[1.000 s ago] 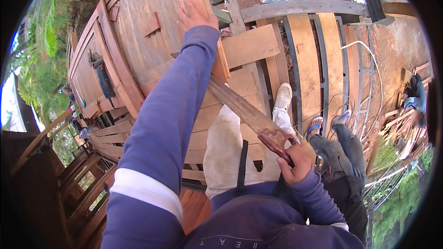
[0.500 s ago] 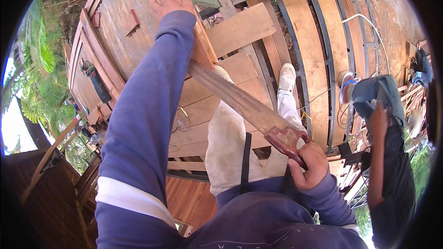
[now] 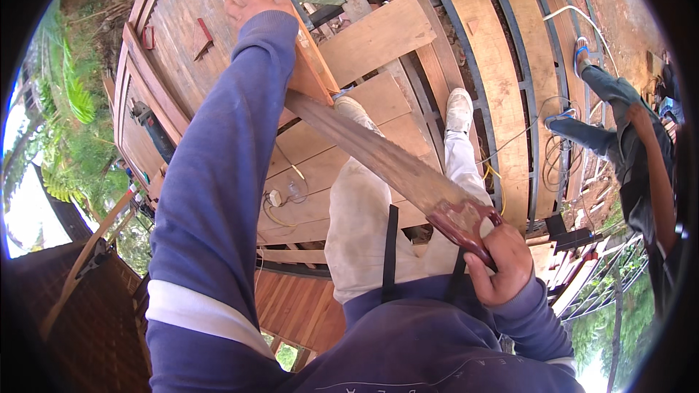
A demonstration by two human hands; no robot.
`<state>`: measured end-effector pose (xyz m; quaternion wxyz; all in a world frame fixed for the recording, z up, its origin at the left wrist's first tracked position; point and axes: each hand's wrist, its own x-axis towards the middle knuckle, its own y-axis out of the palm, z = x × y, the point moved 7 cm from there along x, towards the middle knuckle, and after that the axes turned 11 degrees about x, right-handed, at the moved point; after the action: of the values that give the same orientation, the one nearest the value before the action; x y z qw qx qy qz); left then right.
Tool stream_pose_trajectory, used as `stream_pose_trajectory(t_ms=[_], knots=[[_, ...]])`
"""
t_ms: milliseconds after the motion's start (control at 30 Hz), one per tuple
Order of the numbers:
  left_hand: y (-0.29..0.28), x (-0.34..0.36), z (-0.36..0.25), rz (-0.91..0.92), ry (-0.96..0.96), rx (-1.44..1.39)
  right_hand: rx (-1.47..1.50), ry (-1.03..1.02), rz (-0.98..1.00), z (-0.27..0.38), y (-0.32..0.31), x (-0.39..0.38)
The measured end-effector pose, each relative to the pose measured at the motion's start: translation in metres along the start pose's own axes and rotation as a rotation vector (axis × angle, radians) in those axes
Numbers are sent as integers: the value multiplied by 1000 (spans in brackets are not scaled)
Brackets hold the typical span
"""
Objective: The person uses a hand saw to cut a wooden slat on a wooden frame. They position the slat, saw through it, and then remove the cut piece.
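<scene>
My right hand point(image 3: 504, 263) is closed around the reddish-brown handle of a handsaw point(image 3: 386, 154). Its long, worn blade slants up and left, toothed edge upward, and the far end meets the near end of a thick reddish wooden board point(image 3: 307, 58). My sleeve partly covers that contact. My left hand point(image 3: 249, 4) lies on top of the board with its fingers spread, pressing on it. Beneath is a large wooden panel point(image 3: 175, 7) with raised frame strips. Two small red pieces rest on it; the nearer one is an angled wooden offcut point(image 3: 203, 38).
An angle grinder point(image 3: 153, 129) lies at the panel's left side. Planks point(image 3: 480, 65) with gaps between metal bars form the deck where I stand. Cables point(image 3: 559, 149) loop across it at right. Another person point(image 3: 641, 156) is at the far right.
My right hand and the saw have shifted slightly right and down, drawing the blade back. My left hand still rests on the board. The other person has moved farther right with legs apart.
</scene>
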<state>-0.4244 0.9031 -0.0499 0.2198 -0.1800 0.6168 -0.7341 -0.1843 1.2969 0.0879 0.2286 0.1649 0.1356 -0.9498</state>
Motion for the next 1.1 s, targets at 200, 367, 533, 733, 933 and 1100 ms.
stream_pose_trajectory(t_ms=[200, 367, 533, 733, 933, 1100], knots=[[0, 1, -5, 31, -9, -42, 2, -65, 4, 0, 22, 26], [-2, 0, -3, 3, 2, -52, -40, -48, 20, -2, -3, 3], [-1, 1, -3, -29, 25, -60, 0, -115, -20, 1, 34, 46], [-3, -3, -4, -13, 33, -50, -51, -40, 32, -2, -2, 3], [-2, 0, -2, -46, 34, -81, 17, -60, -10, 6, 36, 50], [-3, -3, -2, -33, 14, -63, -18, -34, 28, 0, -4, 2]])
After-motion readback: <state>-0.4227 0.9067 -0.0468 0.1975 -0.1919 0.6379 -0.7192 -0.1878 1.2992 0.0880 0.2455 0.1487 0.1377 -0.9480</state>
